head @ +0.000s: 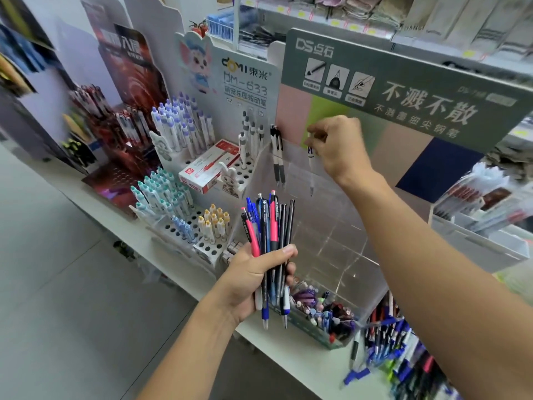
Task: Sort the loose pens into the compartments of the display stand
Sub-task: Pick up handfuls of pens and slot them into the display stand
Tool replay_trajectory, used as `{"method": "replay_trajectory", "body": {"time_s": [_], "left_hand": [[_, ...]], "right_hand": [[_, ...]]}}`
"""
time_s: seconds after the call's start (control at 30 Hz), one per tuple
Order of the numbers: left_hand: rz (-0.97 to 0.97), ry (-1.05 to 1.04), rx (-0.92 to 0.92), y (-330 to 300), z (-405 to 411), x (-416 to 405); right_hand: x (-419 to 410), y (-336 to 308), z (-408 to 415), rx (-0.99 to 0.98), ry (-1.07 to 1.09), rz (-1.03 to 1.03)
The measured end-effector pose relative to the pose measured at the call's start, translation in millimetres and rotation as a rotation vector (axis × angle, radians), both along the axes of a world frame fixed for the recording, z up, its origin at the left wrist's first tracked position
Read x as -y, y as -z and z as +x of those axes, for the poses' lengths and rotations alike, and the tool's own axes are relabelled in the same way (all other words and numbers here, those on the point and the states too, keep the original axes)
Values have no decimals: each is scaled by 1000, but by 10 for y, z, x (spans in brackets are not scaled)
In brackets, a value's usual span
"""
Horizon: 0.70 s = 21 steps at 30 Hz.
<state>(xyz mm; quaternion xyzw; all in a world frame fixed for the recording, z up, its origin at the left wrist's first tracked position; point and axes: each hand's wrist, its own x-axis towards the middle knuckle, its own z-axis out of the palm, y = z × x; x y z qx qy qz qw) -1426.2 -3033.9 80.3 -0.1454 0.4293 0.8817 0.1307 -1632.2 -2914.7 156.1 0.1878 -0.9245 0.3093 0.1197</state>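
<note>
Above the clear display stand [323,226], right hand [340,148] pinching a white pen [311,163], left hand [253,278] gripping a pen bundle [271,241]

You stand on a grey tiled floor [57,269] at 8 o'clock; a white tabletop [302,359] runs diagonally ahead, with stocked shelving [375,27] at 1 o'clock.

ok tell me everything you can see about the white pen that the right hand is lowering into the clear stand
The slim white pen with a blue band hangs about upright, tip down, pinched at its top end by the right hand. Its barrel looks like white plastic, clear or pale toward the tip. It sits at the top back row of the clear acrylic display stand, right of two white-and-black pens already slotted. Whether its tip touches anything cannot be told.
</note>
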Motion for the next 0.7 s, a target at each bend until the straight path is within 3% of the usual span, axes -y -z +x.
{"method": "replay_trajectory", "body": {"time_s": [0.17,0.23,0.3,0.37,0.47,0.7], "left_hand": [[40,48,10,28,13,-45],[44,60,-1,31,4,-70],[15,81,-29,29,-7,-121],[-17,95,-33,15,-14,-196],[-43,68,4,12,-18,-292],[-11,49,64,38,-37,-370]], "right_hand": [[-200,-17,596,39,55,-29],[-371,47,971,359,-2,-78],[-479,161,1198,708,-75,-284],[-561,275,1269,854,-84,-542],[-646,365,1291,926,-53,-738],[-785,349,1380,897,-15,-907]]}}
